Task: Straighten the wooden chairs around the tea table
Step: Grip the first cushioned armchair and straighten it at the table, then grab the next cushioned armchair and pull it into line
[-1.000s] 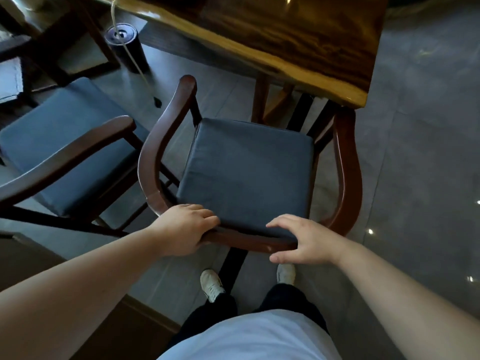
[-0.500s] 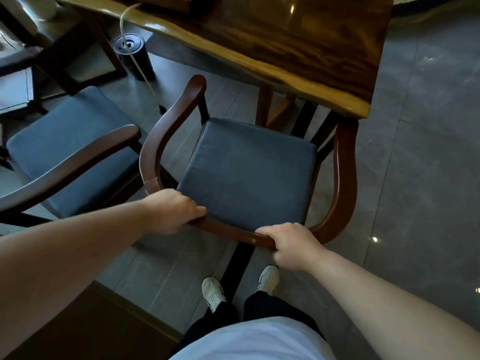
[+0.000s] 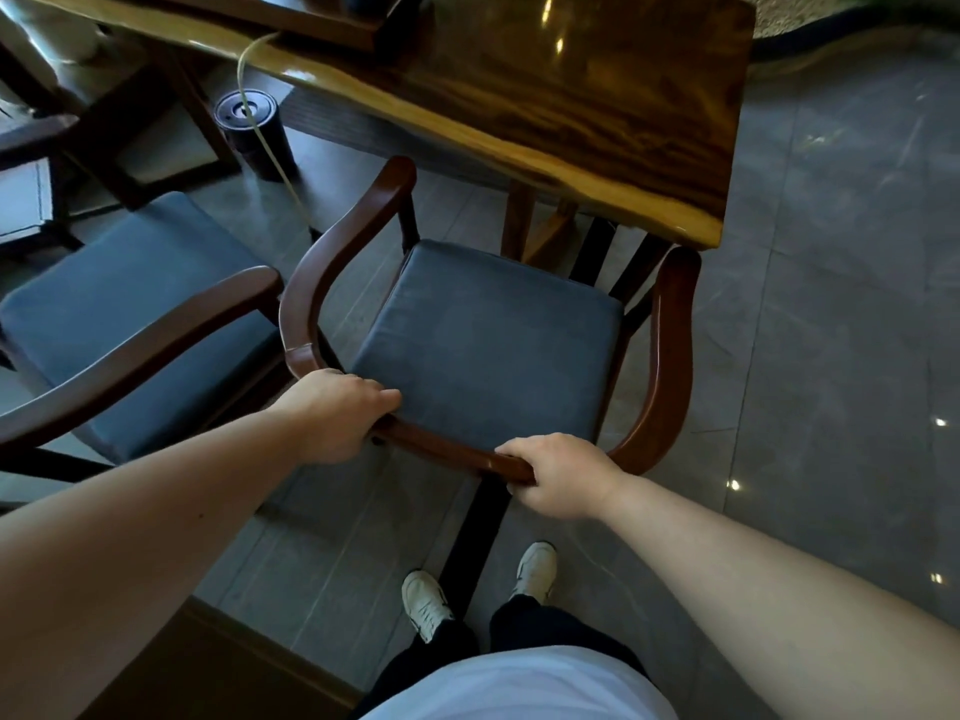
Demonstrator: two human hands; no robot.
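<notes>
A dark wooden armchair (image 3: 670, 345) with a curved back rail and a blue-grey seat cushion (image 3: 488, 345) stands in front of me, its front tucked under the corner of the tea table (image 3: 597, 122). My left hand (image 3: 337, 413) grips the back rail at its left bend. My right hand (image 3: 561, 472) grips the same rail near its middle. A second, matching armchair (image 3: 140, 324) stands to the left, close beside the first and angled away from it.
A black cylindrical bin (image 3: 254, 132) with a thin hose running into it stands on the floor under the table edge. A dark tray (image 3: 332, 18) sits on the table. Grey tiled floor (image 3: 831, 356) lies to the right. A low wooden ledge (image 3: 208, 672) is by my left leg.
Both hands closed tighter on the back rail, and the chair slid forward, further under the table. I stepped after it.
</notes>
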